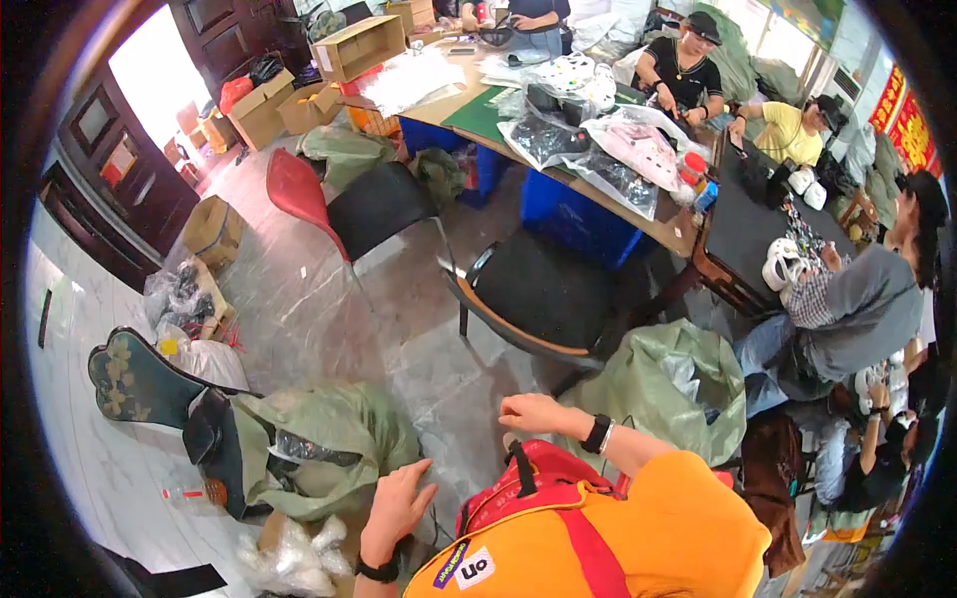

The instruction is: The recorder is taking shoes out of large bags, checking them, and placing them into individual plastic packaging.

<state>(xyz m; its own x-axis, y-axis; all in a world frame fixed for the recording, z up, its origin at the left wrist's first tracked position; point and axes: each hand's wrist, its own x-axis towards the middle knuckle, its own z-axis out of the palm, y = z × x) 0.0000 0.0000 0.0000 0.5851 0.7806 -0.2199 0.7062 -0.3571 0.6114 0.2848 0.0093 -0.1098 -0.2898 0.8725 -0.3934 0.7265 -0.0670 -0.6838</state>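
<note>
Left hand: fingers spread, thumb apart, nothing visibly held. Right hand: fingers loosely curled; palm hidden, so its grip cannot be told. Between the hands, nearer the body: red bag, its black loop just below the right hand. Left of the left hand: open green sack. Right of the right hand: second green sack. Farther out: black chair. Judgement: good handling probably means keeping fingers relaxed and wrists clear of the loop.
</note>
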